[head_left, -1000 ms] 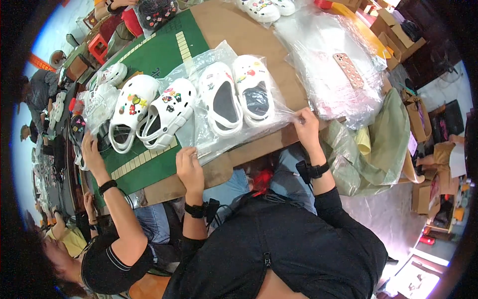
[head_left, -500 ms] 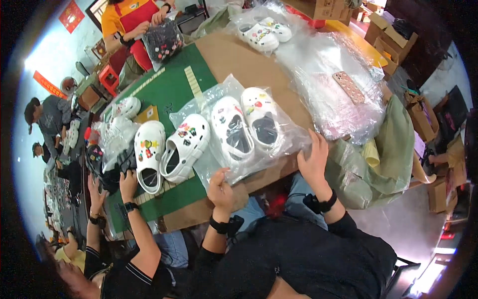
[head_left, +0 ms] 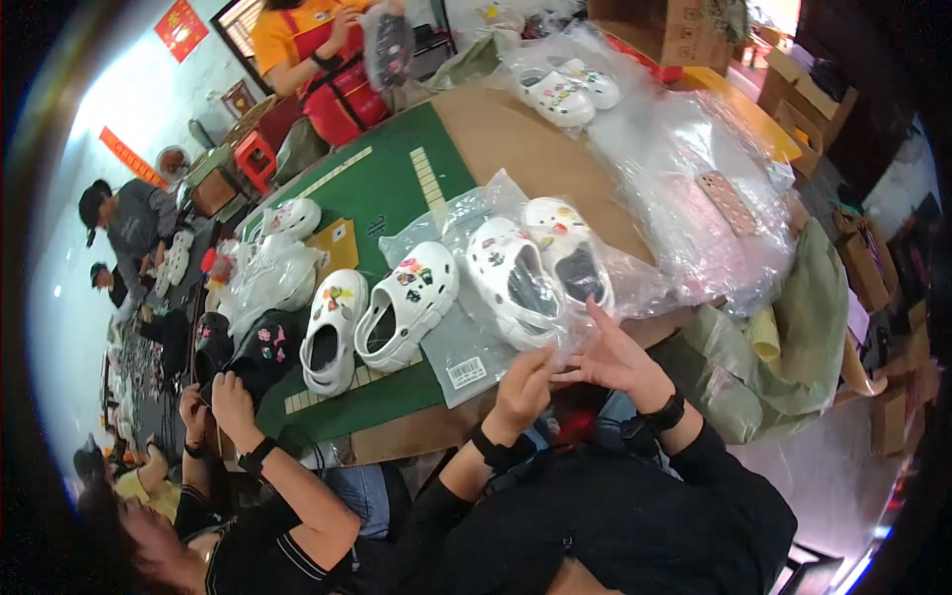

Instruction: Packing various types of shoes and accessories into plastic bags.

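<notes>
A pair of white clogs with charms, the left clog (head_left: 491,246) and the right clog (head_left: 547,216), lies toes away inside a clear plastic bag (head_left: 451,342). The bag's near edge is pinched by my left hand (head_left: 521,394), its fingers closed just below the heels. My right hand (head_left: 627,365) is at the same edge, close against the left; its fingers are stretched and apart, one pointing up beside the right heel. Another pair of white clogs, one left (head_left: 337,327) and one right (head_left: 409,322), stands unbagged on the green mat (head_left: 397,178).
To my left, a co-worker's hands (head_left: 233,407) handle black clogs (head_left: 268,342). A person across the table holds a bagged pair (head_left: 389,50). Flat plastic bags (head_left: 674,169) and a patterned phone (head_left: 726,203) lie right. Bagged white clogs (head_left: 560,99) sit at the far edge.
My right hand has come left from the bag's right corner to beside my left hand. The bag's right side is gathered inward. The person opposite has lifted the bagged pair.
</notes>
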Motion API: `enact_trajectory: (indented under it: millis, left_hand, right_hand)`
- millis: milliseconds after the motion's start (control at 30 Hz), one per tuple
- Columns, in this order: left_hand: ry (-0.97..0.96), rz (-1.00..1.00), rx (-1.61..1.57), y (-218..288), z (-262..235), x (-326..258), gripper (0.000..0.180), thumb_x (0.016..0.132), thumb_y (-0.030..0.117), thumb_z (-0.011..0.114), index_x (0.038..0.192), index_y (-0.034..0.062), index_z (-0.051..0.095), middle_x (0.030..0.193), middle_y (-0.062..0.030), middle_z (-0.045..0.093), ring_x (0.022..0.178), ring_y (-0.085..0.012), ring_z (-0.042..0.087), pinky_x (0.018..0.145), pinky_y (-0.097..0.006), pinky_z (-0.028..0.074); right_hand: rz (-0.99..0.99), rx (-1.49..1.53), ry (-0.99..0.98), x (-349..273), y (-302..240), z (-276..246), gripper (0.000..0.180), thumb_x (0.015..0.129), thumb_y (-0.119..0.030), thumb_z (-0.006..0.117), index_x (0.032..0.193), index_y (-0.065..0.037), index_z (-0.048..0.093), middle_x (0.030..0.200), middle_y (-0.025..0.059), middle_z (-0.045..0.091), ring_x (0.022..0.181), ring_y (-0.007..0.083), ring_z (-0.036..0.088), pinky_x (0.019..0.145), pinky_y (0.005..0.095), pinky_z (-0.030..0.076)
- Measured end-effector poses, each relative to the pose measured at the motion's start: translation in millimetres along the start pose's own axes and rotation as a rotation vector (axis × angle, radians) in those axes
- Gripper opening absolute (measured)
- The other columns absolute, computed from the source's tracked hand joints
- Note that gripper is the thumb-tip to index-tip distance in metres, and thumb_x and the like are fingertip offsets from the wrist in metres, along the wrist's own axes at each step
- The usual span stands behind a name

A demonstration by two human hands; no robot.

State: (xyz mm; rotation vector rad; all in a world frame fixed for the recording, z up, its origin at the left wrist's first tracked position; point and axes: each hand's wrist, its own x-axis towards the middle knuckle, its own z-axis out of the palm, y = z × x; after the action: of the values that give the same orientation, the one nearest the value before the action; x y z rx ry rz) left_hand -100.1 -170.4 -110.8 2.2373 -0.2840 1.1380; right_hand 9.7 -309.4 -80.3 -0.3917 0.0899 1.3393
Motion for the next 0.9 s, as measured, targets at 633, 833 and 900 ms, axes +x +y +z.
enact_trajectory:
  millis: [633, 833, 900]
  left_hand:
    - [-0.238, 0.242, -0.199, 39.7, 14.2, 19.4, 0.031, 0.063, -0.004, 0.058, 0.094, -0.0076, 0.056, 0.1, -0.0201, 0.055, 0.083, -0.0315, 0.058, 0.067, -0.036, 0.051]
    - [-0.288, 0.282, -0.283, 47.4, 13.0, 21.1, 0.027, 0.064, -0.005, 0.059, 0.091, -0.005, 0.058, 0.096, -0.0192, 0.056, 0.08, -0.0317, 0.059, 0.066, -0.036, 0.051]
    - [-0.327, 0.296, -0.311, 49.7, 13.5, 22.0, 0.027, 0.064, -0.005, 0.059, 0.091, -0.0051, 0.058, 0.096, -0.0189, 0.057, 0.079, -0.0317, 0.059, 0.066, -0.036, 0.051]
  right_hand:
    - [-0.368, -0.231, 0.4, 4.0, 12.0, 7.5, 0.026, 0.082, -0.02, 0.055, 0.098, 0.001, 0.055, 0.086, 0.0075, 0.061, 0.073, 0.0165, 0.06, 0.064, 0.0278, 0.049]
    - [-0.352, -0.158, 0.289, 2.3, 2.6, -31.5, 0.025, 0.084, -0.019, 0.046, 0.095, 0.001, 0.055, 0.083, 0.0092, 0.062, 0.072, 0.0175, 0.06, 0.067, 0.0298, 0.049]
    - [-0.374, -0.157, 0.244, -6.5, 2.2, -28.7, 0.024, 0.084, -0.015, 0.044, 0.098, 0.001, 0.052, 0.089, 0.01, 0.06, 0.077, 0.018, 0.059, 0.071, 0.0315, 0.049]
